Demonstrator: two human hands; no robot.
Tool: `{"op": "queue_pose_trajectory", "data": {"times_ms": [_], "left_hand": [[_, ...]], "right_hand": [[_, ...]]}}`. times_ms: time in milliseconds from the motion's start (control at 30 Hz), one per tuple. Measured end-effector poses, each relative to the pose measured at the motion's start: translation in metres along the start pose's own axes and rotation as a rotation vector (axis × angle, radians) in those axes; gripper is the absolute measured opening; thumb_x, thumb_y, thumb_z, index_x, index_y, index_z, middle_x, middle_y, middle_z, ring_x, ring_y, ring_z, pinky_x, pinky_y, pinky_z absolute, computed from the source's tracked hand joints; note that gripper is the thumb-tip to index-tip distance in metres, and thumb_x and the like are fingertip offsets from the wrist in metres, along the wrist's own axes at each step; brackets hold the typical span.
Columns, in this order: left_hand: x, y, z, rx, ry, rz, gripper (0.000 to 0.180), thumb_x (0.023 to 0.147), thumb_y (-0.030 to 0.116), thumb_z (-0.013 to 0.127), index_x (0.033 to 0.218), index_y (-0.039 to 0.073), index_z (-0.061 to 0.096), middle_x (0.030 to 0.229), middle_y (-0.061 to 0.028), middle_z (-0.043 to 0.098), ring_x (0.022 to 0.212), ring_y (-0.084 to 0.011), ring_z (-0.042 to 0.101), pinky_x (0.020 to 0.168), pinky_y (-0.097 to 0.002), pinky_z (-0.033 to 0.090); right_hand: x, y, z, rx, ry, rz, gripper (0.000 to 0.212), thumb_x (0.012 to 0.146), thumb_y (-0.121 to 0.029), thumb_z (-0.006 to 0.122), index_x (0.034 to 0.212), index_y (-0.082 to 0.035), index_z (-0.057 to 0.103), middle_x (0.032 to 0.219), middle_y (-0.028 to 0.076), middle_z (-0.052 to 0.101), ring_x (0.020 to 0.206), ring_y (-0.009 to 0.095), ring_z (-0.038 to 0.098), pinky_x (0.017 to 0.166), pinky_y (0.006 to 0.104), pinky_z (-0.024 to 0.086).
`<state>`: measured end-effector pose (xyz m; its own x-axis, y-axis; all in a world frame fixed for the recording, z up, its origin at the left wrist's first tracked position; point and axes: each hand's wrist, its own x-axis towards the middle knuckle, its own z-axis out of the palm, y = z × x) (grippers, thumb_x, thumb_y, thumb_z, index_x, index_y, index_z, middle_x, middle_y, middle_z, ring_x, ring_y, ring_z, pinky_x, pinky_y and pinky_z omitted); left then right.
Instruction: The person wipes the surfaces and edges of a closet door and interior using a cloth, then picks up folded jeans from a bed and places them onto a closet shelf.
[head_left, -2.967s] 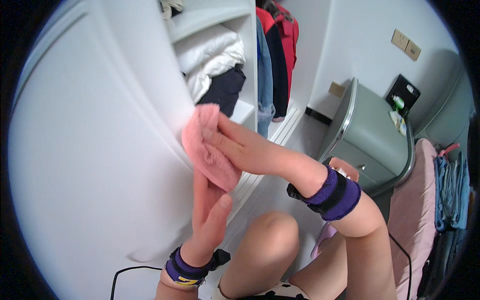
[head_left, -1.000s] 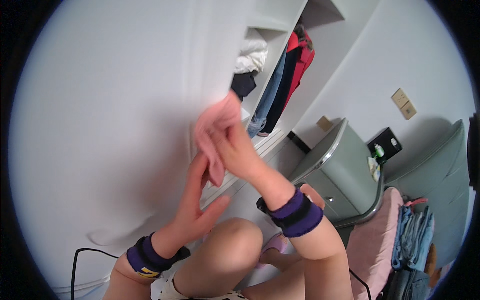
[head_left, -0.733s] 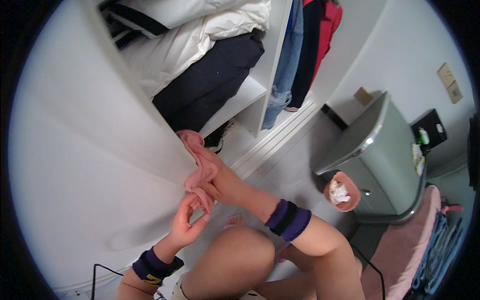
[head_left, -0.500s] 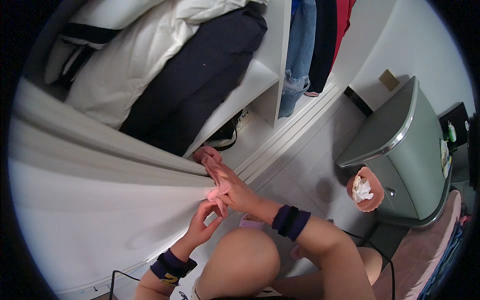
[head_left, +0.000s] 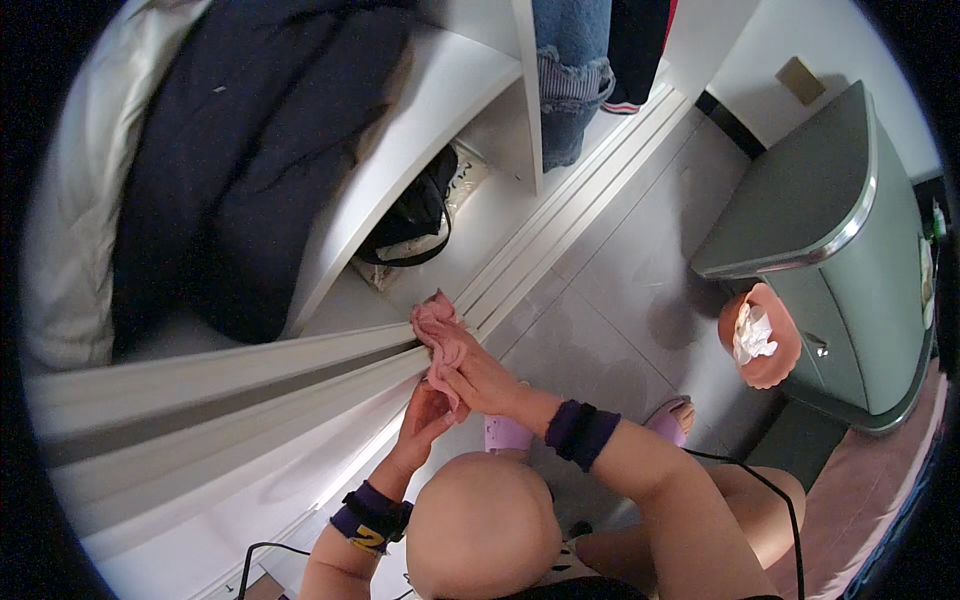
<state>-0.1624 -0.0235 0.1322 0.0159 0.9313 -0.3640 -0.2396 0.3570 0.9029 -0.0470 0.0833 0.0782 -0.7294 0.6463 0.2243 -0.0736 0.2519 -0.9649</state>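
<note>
A crumpled pink cloth (head_left: 437, 322) lies against the end of the white sliding door (head_left: 250, 410), low down by the wardrobe's floor track. My right hand (head_left: 487, 380) is closed on the cloth, pressing it to the door's edge. Just below it, my left hand (head_left: 425, 428) has its fingers and thumb round the cloth's lower end. Part of the left fingers is hidden behind the cloth. Both wrists wear dark purple bands.
Inside the wardrobe are a black bag (head_left: 418, 215), a dark garment (head_left: 240, 170) and hanging jeans (head_left: 570, 95). To the right stand a grey-green cabinet (head_left: 850, 320) and a pink bin (head_left: 775, 370) holding white tissue. Black cables run by both arms.
The view has shifted, showing more of the door's edge and the floor track. My left hand has closed in on the cloth's lower end, while my right hand keeps its hold.
</note>
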Motion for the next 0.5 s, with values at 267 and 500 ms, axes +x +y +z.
{"op": "queue_pose_trajectory", "data": {"times_ms": [267,500], "left_hand": [[0.049,-0.065,-0.014,-0.34,0.054,-0.296,0.044,0.08,0.021,0.056,0.12,0.012,0.04,0.117,-0.0023,0.044,0.106,-0.0166,0.044,0.092,-0.0352,0.034],[0.066,-0.067,-0.015,-0.511,0.025,-0.398,0.048,0.084,0.021,0.051,0.129,0.013,0.034,0.127,-0.0036,0.04,0.119,-0.0245,0.037,0.1,-0.0425,0.028]], "right_hand": [[-0.023,0.085,0.012,0.252,0.155,0.312,0.046,0.09,-0.031,0.039,0.123,0.001,0.037,0.12,0.019,0.043,0.115,0.032,0.038,0.099,0.0361,0.027],[-0.018,0.113,0.009,0.35,-0.005,0.454,0.045,0.091,-0.033,0.036,0.122,0.001,0.037,0.111,0.02,0.047,0.113,0.029,0.039,0.101,0.0365,0.024]]}}
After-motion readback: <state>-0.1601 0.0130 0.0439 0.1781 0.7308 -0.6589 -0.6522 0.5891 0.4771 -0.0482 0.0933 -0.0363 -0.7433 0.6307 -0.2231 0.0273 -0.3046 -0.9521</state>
